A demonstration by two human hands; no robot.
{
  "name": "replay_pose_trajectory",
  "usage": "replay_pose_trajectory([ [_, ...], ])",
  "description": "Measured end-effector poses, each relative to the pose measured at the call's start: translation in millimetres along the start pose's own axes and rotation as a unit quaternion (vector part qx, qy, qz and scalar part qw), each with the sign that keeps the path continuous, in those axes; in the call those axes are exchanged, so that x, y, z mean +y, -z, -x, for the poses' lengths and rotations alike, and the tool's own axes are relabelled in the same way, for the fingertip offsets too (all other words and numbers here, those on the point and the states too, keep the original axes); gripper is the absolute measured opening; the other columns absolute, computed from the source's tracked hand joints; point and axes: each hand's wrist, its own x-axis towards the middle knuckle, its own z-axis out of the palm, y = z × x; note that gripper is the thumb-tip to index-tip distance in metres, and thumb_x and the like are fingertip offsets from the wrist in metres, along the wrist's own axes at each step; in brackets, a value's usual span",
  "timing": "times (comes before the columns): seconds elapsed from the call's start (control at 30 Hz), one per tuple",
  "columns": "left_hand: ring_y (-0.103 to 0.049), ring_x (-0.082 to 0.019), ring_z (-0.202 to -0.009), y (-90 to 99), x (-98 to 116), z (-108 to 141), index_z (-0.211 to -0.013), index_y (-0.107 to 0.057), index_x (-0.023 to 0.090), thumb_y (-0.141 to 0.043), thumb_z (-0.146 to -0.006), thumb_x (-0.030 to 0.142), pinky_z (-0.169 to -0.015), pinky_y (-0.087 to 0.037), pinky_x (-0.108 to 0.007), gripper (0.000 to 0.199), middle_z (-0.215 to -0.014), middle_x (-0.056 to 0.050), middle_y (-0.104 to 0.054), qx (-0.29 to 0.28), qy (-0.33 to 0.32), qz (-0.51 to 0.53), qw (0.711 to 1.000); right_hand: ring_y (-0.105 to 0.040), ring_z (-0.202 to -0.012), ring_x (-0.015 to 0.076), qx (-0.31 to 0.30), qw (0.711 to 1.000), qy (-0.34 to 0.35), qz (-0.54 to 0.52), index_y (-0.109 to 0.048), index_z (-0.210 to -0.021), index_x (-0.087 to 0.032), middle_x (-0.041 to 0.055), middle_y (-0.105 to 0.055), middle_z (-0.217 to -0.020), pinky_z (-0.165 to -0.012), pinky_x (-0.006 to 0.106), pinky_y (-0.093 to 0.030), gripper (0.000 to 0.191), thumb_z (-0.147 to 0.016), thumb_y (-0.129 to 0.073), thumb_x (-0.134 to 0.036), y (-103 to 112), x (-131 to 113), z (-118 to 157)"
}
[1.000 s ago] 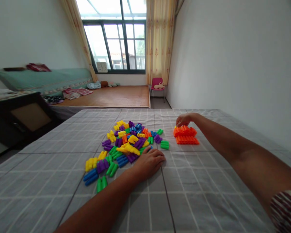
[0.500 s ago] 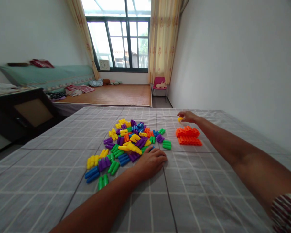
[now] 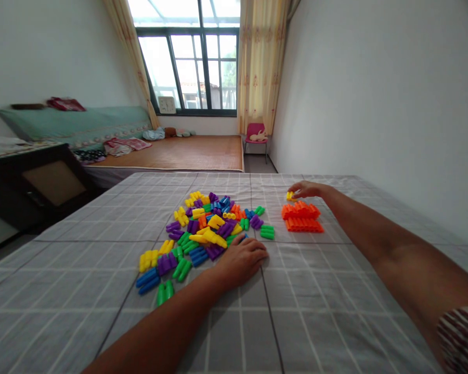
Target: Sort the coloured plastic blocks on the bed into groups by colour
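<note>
My left hand lies palm down on the checked cloth, its fingers loosely stretched. It rests at the near right edge of a mixed pile of plastic building blocks in yellow, purple, green, blue and orange. A blue block shows partly just behind its fingers. Farther away on the right, my right hand has its fingertips on a yellow block, low over the cloth. Just in front of that block sit two rows of orange blocks, side by side.
The grey checked cloth covers the broad surface under the blocks. Loose green blocks lie between pile and orange rows. Beyond are a bed with a brown mat, a pink chair, and a dark cabinet at left.
My right hand has shifted slightly right and down, and the yellow block now shows more fully at its fingertips, near the orange rows. My left hand stays in place.
</note>
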Motion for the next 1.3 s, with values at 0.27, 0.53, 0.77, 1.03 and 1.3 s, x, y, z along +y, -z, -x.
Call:
replay_pose_trajectory([
  [0.27, -0.055, -0.016, -0.112, 1.0, 0, 0, -0.112, -0.062, 0.028, -0.047, -0.093, 0.026, -0.108, -0.027, -0.038, 0.023, -0.117, -0.001, -0.065, -0.003, -0.003, -0.002, 1.000, -0.066, -0.096, 0.0213, 0.023, 0.996, 0.009, 0.089, -0.068, -0.118, -0.016, 0.0086, -0.070, -0.115, -0.085, 0.029, -0.051, 0.044, -0.074, -0.065, -0.024, -10, -27, -8],
  [0.53, -0.055, -0.016, -0.112, -3.0, 1, 2, -0.112, -0.062, 0.027, -0.047, -0.093, 0.026, -0.109, -0.026, -0.038, 0.024, -0.119, -0.002, -0.064, -0.001, -0.013, -0.030, 0.999, -0.067, -0.090, 0.0187, 0.139, 0.970, 0.064, 0.192, -0.070, -0.111, -0.025, 0.0027, -0.073, -0.105, -0.083, 0.028, -0.049, 0.033, -0.081, -0.058, -0.024, -15, -88, 0],
  [0.77, -0.055, -0.019, -0.111, -5.2, -4, 0, -0.108, -0.064, 0.025, -0.048, -0.092, 0.022, -0.105, -0.029, -0.041, 0.023, -0.113, -0.003, -0.066, 0.005, 0.036, -0.074, 0.997, -0.066, -0.082, 0.0162, 0.090, 0.940, 0.289, 0.156, -0.070, -0.106, -0.021, 0.0033, -0.074, -0.097, -0.076, 0.026, -0.048, 0.026, -0.086, -0.054, -0.028, -83, -212, 21],
  [1.03, -0.055, -0.022, -0.110, -9.9, -9, 0, -0.109, -0.064, 0.021, -0.045, -0.093, 0.025, -0.101, -0.034, -0.041, 0.025, -0.116, -0.006, -0.064, 0.016, 0.030, -0.083, 0.996, -0.064, -0.086, 0.0183, 0.077, 0.911, 0.363, 0.179, -0.070, -0.105, -0.025, 0.0039, -0.071, -0.101, -0.071, 0.025, -0.044, 0.027, -0.079, -0.066, -0.028, -147, -301, 31],
  [1.3, -0.055, -0.023, -0.108, -10.4, -11, 1, -0.108, -0.064, 0.021, -0.046, -0.092, 0.025, -0.101, -0.032, -0.043, 0.025, -0.112, -0.007, -0.065, 0.017, 0.014, -0.081, 0.996, -0.059, -0.098, 0.0234, 0.202, 0.919, 0.304, 0.148, -0.065, -0.098, -0.022, 0.0071, -0.068, -0.101, -0.085, 0.035, -0.045, 0.021, -0.078, -0.061, -0.018, -141, -251, 44],
])
